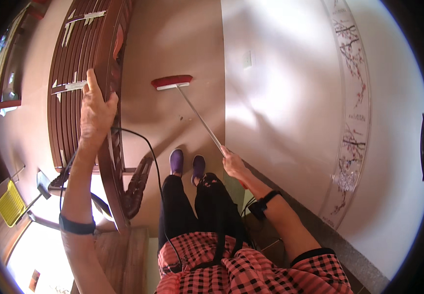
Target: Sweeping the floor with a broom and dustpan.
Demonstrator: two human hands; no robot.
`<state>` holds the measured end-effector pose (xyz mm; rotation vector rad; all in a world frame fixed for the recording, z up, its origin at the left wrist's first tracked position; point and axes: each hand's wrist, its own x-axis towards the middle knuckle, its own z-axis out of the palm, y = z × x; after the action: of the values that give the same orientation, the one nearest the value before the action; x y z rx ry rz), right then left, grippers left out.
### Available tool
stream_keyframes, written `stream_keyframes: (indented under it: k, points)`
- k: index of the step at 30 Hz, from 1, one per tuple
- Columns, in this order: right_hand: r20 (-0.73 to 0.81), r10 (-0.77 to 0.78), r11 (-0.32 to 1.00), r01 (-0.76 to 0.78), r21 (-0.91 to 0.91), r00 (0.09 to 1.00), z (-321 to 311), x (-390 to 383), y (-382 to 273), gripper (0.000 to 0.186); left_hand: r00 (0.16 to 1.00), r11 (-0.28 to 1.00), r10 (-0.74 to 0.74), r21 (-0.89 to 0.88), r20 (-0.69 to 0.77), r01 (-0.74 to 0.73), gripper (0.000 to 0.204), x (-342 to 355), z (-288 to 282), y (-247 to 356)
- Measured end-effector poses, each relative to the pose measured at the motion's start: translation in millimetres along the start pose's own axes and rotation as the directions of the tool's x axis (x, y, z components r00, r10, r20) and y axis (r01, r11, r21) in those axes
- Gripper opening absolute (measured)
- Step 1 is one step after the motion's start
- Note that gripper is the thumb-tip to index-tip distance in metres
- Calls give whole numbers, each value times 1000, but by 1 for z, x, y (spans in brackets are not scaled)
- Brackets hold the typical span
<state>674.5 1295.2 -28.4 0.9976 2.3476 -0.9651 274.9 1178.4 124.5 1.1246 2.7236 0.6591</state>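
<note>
head view — broom [199, 116], bristles [173, 80] foremost, slanting up-left

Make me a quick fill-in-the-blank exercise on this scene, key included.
1. The right hand holds a broom with ____ bristles.
2. The left hand is at a slatted bench, on the broom's ____ side in this view.
3. The shoes are ____.
4. A patterned strip decorates the ____.

Missing words: red; left; purple; wall.
</note>
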Motion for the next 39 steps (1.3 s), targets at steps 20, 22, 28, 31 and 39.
stream_keyframes:
  k: [20,22,28,31,39]
  points:
    - [191,205,979,-200,-46,960,31,-261,131,47,975,947,-221,232,-38,224,53,-36,2,11]
    - [29,138,975,-141,172,990,29,-266,128,49,979,950,-192,240,-62,202,54,-36,3,8]
    - [-60,224,951,-205,233,973,36,-175,111,45,977,954,-207,213,-47,213,51,-36,5,10]
    - [-182,124,957,-69,281,975,50,-154,103,43,976,960,-214,172,-44,219,45,-38,0,14]
    - [455,390,507,-599,620,801,43,-196,14,42,977,960,-210,179,-39,213,41,-39,3,4]
